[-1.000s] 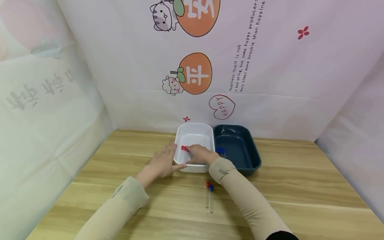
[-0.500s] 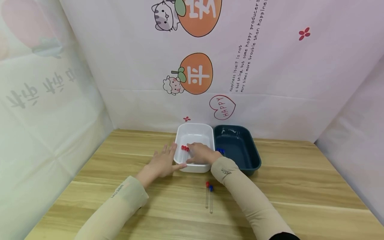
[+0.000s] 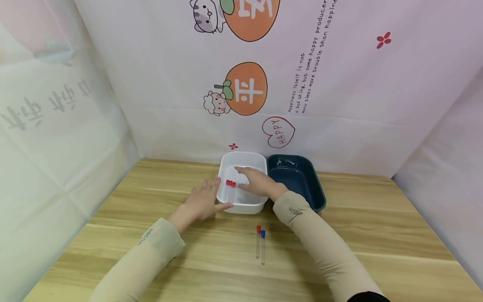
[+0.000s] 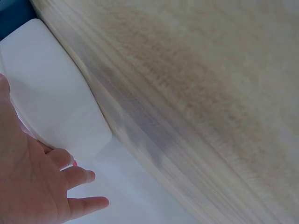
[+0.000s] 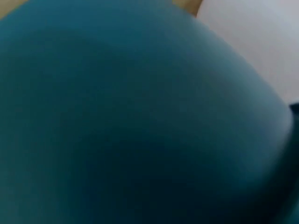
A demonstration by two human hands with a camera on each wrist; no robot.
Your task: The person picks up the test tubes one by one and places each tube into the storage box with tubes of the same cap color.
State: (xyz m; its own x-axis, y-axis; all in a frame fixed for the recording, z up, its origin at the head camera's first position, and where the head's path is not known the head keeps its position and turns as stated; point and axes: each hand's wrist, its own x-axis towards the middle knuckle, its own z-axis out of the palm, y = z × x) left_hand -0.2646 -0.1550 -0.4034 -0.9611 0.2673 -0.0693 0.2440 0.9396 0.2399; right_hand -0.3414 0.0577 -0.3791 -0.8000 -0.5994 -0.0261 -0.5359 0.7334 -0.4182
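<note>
left hand [image 3: 201, 203]: fingers spread against white tray [image 3: 247, 208], left near corner. right hand [image 3: 258, 182]: empty, fingers extended over tray, right of three red-capped tubes [image 3: 230, 191] lying inside, left side.

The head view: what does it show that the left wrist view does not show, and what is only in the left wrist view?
Only the head view shows the right hand over the white tray, the red-capped tube and the blue-capped tube on the table, and the red heart print.

Only the left wrist view shows the left hand from its palm side, close up.

Both show that hand, the white tray, part of the dark blue tray and the table.
</note>
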